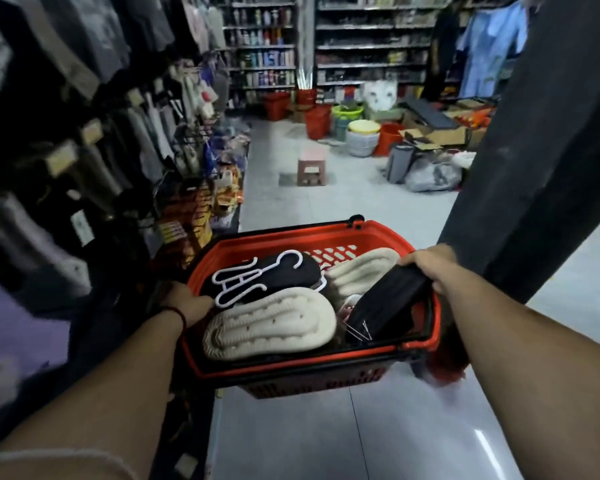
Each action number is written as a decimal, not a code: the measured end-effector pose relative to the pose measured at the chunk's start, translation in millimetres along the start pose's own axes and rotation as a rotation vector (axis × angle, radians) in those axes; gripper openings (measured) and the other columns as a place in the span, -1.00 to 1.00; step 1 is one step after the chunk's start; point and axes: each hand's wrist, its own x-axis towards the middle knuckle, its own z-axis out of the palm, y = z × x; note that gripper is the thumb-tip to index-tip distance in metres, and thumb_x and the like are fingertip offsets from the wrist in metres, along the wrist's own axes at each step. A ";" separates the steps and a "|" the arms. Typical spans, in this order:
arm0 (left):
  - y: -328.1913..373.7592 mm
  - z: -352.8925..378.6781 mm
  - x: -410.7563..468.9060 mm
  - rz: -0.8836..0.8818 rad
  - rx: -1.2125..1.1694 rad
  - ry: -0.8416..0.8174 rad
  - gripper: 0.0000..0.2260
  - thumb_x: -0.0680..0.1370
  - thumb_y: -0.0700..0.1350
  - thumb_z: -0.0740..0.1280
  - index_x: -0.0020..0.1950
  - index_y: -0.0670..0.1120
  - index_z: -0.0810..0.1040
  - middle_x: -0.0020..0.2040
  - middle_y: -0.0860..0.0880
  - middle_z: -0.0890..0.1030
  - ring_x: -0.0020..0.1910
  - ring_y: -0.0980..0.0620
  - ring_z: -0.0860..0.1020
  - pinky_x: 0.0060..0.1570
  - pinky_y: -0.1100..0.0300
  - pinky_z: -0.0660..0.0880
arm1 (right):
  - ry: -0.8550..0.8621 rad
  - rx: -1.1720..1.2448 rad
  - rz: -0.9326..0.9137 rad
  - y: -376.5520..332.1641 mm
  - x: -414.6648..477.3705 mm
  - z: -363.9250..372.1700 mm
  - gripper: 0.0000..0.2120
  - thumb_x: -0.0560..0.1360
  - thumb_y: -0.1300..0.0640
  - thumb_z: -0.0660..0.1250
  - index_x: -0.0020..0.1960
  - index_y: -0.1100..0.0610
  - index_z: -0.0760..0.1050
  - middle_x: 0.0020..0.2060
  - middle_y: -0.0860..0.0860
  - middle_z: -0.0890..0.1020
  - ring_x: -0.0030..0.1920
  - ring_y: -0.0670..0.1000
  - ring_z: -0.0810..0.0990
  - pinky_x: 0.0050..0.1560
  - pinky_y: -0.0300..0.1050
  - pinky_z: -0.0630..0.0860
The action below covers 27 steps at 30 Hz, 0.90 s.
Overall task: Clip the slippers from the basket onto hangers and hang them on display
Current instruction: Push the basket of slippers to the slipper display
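Observation:
A red plastic basket (378, 233) is held up in front of me above the shop floor. Inside lie cream slippers sole-up (271, 323), a second cream slipper (364, 266) at the back, a black slipper (291, 271) and white plastic hangers (238, 284) on top of it. My left hand (187, 301) grips the basket's left rim. My right hand (430, 268) is closed over the right rim and the top of a black bundle (388, 303) that leans in the basket's right side.
A rack of hanging socks and clothes (94, 150) lines the left of the aisle. A dark pillar (541, 140) stands at right. Ahead on the floor are a pink stool (311, 168), buckets (317, 121), boxes and bags, with stocked shelves (371, 46) behind.

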 end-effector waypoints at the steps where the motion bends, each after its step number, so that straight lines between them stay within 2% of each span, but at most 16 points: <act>1: 18.4 1.4 23.5 -0.008 0.015 0.001 -0.37 0.33 -0.05 0.50 0.34 -0.22 0.43 0.25 -0.27 0.54 0.21 -0.24 0.54 0.21 -0.01 0.50 | 0.017 0.007 0.005 -10.1 15.8 5.5 -0.68 0.24 0.25 0.62 -0.12 0.23 0.54 -0.17 0.12 0.62 -0.14 0.12 0.62 -0.12 -0.12 0.53; 3: 51.9 9.3 84.8 -0.030 0.069 -0.028 -0.18 0.28 0.01 0.48 0.47 -0.23 0.29 0.35 -0.28 0.46 0.28 -0.26 0.49 0.25 -0.03 0.48 | 0.025 0.037 0.032 -29.3 61.2 20.5 -0.64 0.23 0.24 0.63 -0.06 0.25 0.57 -0.15 0.13 0.64 -0.14 0.12 0.64 -0.10 -0.10 0.55; 5: 73.1 25.6 159.6 -0.009 0.129 -0.024 -0.07 0.18 0.13 0.43 0.48 -0.22 0.29 0.38 -0.28 0.44 0.30 -0.27 0.47 0.27 -0.03 0.48 | 0.035 0.040 0.058 -44.8 115.0 39.4 -0.65 0.22 0.24 0.62 -0.06 0.26 0.59 -0.18 0.13 0.65 -0.17 0.12 0.63 -0.10 -0.11 0.56; 7: 108.1 39.8 208.0 0.005 0.156 -0.015 -0.22 0.20 0.20 0.41 0.33 -0.18 0.48 0.25 -0.24 0.55 0.18 -0.24 0.54 0.19 0.00 0.52 | 0.021 0.048 0.073 -58.2 171.4 61.5 -0.64 0.20 0.22 0.63 -0.07 0.27 0.61 -0.17 0.14 0.67 -0.18 0.11 0.65 -0.11 -0.11 0.57; 9: 150.1 56.0 249.4 -0.006 0.156 0.003 -0.49 0.36 0.08 0.44 0.20 -0.17 0.54 0.15 -0.23 0.59 0.10 -0.22 0.57 0.13 0.03 0.54 | 0.014 0.049 0.070 -76.5 238.4 85.6 -0.63 0.20 0.23 0.62 -0.05 0.29 0.62 -0.15 0.16 0.68 -0.16 0.13 0.67 -0.10 -0.08 0.60; 10: 170.8 66.6 276.8 -0.003 0.151 0.025 -0.56 0.41 0.00 0.44 0.22 -0.18 0.52 0.16 -0.23 0.58 0.12 -0.23 0.56 0.14 0.04 0.52 | 0.012 0.055 0.065 -88.6 274.6 97.8 -0.64 0.21 0.25 0.61 -0.04 0.31 0.62 -0.15 0.17 0.68 -0.16 0.14 0.67 -0.10 -0.06 0.60; 12: 202.0 80.1 318.5 -0.036 0.157 0.041 -0.50 0.46 -0.08 0.42 0.34 -0.22 0.43 0.24 -0.25 0.54 0.21 -0.23 0.52 0.18 0.05 0.46 | -0.029 0.040 0.067 -115.7 327.6 118.0 -0.65 0.24 0.29 0.60 -0.03 0.35 0.61 -0.14 0.19 0.67 -0.16 0.16 0.66 -0.09 -0.03 0.61; 16: 274.8 86.6 400.1 -0.100 0.128 0.069 -0.32 0.35 -0.04 0.44 0.41 -0.23 0.34 0.30 -0.26 0.51 0.25 -0.24 0.51 0.23 0.03 0.47 | -0.077 0.001 0.068 -185.2 434.5 152.4 -0.60 0.20 0.23 0.62 -0.03 0.33 0.61 -0.12 0.21 0.69 -0.12 0.19 0.69 -0.01 0.05 0.66; 19: 324.7 94.9 473.2 -0.112 0.107 0.119 -0.19 0.29 0.00 0.43 0.46 -0.27 0.26 0.34 -0.28 0.48 0.29 -0.25 0.49 0.27 0.02 0.45 | -0.092 -0.008 0.032 -239.4 514.1 179.4 -0.63 0.22 0.24 0.62 -0.04 0.32 0.62 -0.14 0.20 0.68 -0.14 0.17 0.68 -0.11 -0.04 0.62; 22: 367.5 112.8 548.5 -0.129 0.141 0.136 -0.21 0.39 -0.06 0.44 0.51 -0.30 0.17 0.42 -0.31 0.38 0.37 -0.26 0.43 0.34 0.01 0.40 | -0.095 -0.009 0.007 -277.1 588.5 211.5 -0.66 0.23 0.24 0.61 -0.05 0.31 0.62 -0.15 0.20 0.68 -0.16 0.16 0.67 -0.14 -0.06 0.59; 24: 392.4 127.3 617.1 -0.132 0.145 0.142 -0.23 0.37 -0.04 0.43 0.49 -0.27 0.21 0.39 -0.29 0.43 0.32 -0.27 0.46 0.27 0.00 0.43 | -0.095 -0.010 0.003 -298.2 648.4 237.1 -0.64 0.23 0.22 0.62 -0.04 0.30 0.61 -0.14 0.19 0.67 -0.14 0.17 0.66 -0.11 -0.05 0.59; 27: 435.4 150.0 713.4 -0.106 0.164 0.093 -0.28 0.30 0.00 0.41 0.41 -0.25 0.36 0.22 -0.26 0.55 0.15 -0.27 0.55 0.08 0.04 0.50 | -0.084 -0.024 0.015 -324.2 735.9 273.9 -0.63 0.23 0.21 0.63 -0.04 0.29 0.61 -0.15 0.18 0.66 -0.13 0.18 0.65 -0.13 -0.06 0.57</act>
